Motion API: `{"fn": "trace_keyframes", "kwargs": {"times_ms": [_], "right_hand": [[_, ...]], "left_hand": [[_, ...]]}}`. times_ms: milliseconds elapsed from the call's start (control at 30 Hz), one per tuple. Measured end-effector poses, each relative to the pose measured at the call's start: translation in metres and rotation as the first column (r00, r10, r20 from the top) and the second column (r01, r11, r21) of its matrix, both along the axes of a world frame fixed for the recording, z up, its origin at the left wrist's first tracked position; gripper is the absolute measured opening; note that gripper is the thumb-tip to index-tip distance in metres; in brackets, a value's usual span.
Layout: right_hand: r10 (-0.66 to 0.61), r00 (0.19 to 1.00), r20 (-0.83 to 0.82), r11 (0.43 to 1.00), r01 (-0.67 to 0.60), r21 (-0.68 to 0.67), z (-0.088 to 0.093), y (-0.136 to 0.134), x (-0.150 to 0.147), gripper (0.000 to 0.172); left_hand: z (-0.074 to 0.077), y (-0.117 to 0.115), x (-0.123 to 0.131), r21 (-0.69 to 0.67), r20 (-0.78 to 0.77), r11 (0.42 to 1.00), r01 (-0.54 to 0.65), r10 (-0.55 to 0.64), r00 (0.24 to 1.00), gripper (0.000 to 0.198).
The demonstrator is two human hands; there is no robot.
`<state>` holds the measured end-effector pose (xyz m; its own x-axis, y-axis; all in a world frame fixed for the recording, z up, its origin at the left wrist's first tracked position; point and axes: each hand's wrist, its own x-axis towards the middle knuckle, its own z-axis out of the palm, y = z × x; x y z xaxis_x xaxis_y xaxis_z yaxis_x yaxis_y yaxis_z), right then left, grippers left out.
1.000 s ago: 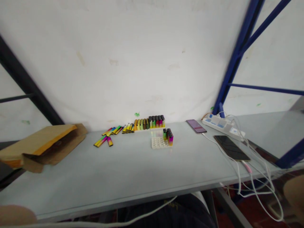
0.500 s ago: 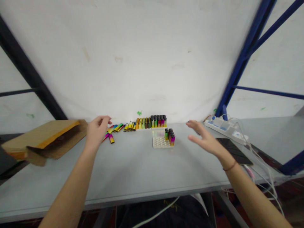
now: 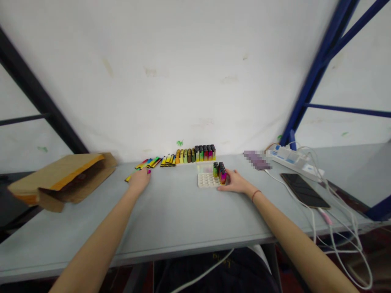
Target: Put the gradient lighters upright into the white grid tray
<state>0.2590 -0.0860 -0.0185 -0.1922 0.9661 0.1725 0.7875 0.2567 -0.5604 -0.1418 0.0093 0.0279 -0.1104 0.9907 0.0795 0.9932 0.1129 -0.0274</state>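
Observation:
My left hand (image 3: 139, 181) rests on the table at the left, fingers closed on a small flat colour-gradient sleeve (image 3: 149, 171), whose magenta end pokes out past the fingertips. More of these bright sleeves (image 3: 154, 162) lie just behind it. My right hand (image 3: 234, 182) holds the right end of a white tray (image 3: 208, 180) with round holes, thumb at the front corner and fingers at the side. Several black-topped lighters (image 3: 222, 176) stand upright at that end of the tray, beside my fingers. The tray's other holes show bare.
Behind stand a full block of lighters (image 3: 205, 153) and rows of yellow to brown pieces (image 3: 185, 156). An opened cardboard box (image 3: 61, 175) sits far left. At right are a phone (image 3: 304, 190), a pixelated purple item (image 3: 257, 160), a power strip (image 3: 296, 163) and loose white cables.
Both hands have come down from the air. My left hand has closed on a sleeve on the table; my right has moved left and taken hold of the tray's end.

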Motion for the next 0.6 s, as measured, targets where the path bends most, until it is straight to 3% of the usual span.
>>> {"fn": "trace_keyframes", "kwargs": {"times_ms": [133,233,300,333,433,533,600], "right_hand": [[-0.032,0.999,0.001,0.999,0.032,0.029,-0.003,0.0,0.0,0.089],[-0.045,0.999,0.002,0.998,0.045,0.042,-0.004,-0.002,-0.001,0.091],[-0.052,0.999,-0.002,0.997,0.052,0.052,-0.005,-0.003,-0.002,0.089],[-0.057,0.998,-0.004,0.997,0.057,0.06,-0.005,-0.004,-0.003,0.088],[-0.064,0.998,-0.013,0.995,0.065,0.078,-0.006,-0.005,-0.004,0.085],[-0.07,0.997,-0.025,0.993,0.072,0.097,-0.009,-0.004,-0.003,0.083],[-0.072,0.997,-0.029,0.992,0.075,0.103,-0.01,-0.004,-0.003,0.083]], "left_hand": [[0.001,0.0,0.024,-0.072,0.124,0.99,0.119,-0.109,0.986,0.029],[0.0,-0.006,0.062,0.002,0.454,0.967,0.253,-0.226,0.862,0.021],[-0.002,-0.012,0.094,0.062,0.727,0.977,0.205,-0.185,0.661,0.021],[-0.004,-0.015,0.11,0.055,0.843,0.982,0.179,-0.142,0.519,0.023],[-0.012,-0.023,0.153,0.112,0.981,0.985,0.133,-0.131,0.141,0.021],[-0.022,-0.029,0.176,0.203,0.976,0.974,0.102,-0.193,-0.098,0.019],[-0.029,-0.031,0.18,0.213,0.964,0.97,0.117,-0.189,-0.186,0.021]]}}
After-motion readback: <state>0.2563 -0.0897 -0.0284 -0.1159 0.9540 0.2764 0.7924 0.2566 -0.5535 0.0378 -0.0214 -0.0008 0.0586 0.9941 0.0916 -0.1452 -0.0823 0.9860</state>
